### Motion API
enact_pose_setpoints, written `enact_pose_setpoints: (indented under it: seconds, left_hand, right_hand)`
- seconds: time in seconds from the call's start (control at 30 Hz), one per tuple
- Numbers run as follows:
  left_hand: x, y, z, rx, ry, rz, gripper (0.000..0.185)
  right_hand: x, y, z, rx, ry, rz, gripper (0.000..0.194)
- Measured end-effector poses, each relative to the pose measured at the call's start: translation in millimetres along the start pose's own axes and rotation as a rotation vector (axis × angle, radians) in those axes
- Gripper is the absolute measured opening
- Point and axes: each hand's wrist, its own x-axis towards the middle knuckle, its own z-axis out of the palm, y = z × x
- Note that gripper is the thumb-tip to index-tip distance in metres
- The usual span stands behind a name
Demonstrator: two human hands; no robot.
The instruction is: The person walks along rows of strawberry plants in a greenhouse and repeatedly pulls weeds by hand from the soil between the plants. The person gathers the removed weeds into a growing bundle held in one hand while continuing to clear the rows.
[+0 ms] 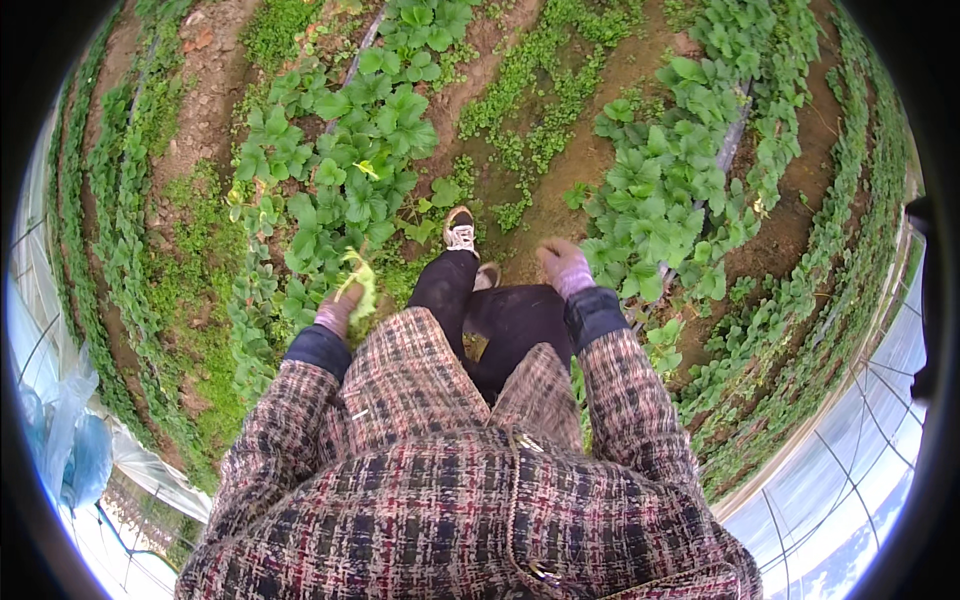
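My left hand [341, 304], in a pinkish cuff, holds a small bunch of pale green plants [358, 285] beside my left hip. Its fingers close around the lower part of the bunch. To the right of my thighs is my right hand [561, 262], blurred, its fingers partly curled; whether it holds anything is not clear. A leafy row of strawberry plants [360, 172] grows ahead of my left hand. Another row of strawberry plants [652, 202] stands just beyond my right hand. One sneaker [460, 231] is forward on the ground between the rows, the other behind it.
Low green weeds [532, 112] spread over the damp soil path [570, 172] between the rows. Dark drip tape [731, 142] runs along the right row. More planted rows curve away on both sides, towards the plastic greenhouse walls [847, 457].
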Motion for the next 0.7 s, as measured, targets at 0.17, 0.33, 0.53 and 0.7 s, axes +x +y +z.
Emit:
enact_pose_setpoints:
  seconds: [0.17,0.33,0.53,0.7]
  left_hand:
    - [30,-39,65,-0.236,-0.259,-0.073,0.032]
    - [73,-70,85,0.131,-0.078,0.133,0.041]
    - [110,-117,70,-0.44,0.003,-0.294,0.049]
    - [119,-144,99,-0.633,-0.022,-0.383,0.039]
  right_hand:
    - [92,-25,41,-0.234,-0.082,-0.197,0.03]
    - [185,-28,134,-0.359,-0.362,-0.167,0.037]
    - [262,-40,271,-0.455,-0.562,0.08,0.068]
    - [268,-42,316,-0.599,-0.618,0.005,0.055]
